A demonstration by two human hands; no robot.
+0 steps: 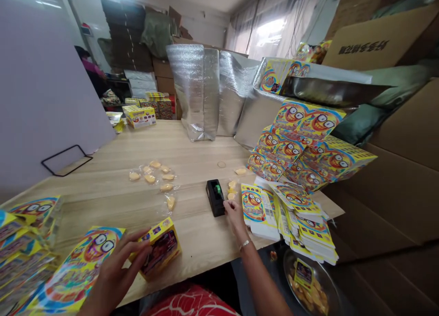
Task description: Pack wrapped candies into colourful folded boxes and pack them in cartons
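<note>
One yellow box (165,249), lower left-centre, gripped by left fingers (132,248), likely steadying it; right fingers (231,205) at mid-frame black tape dispenser (215,200), handily placed; can't tell if pinching tape.

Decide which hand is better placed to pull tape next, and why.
Probably the right hand: it is at the black tape dispenser, while the left hand holds the yellow box.

Head camera looks down across the table (192,160).
</note>
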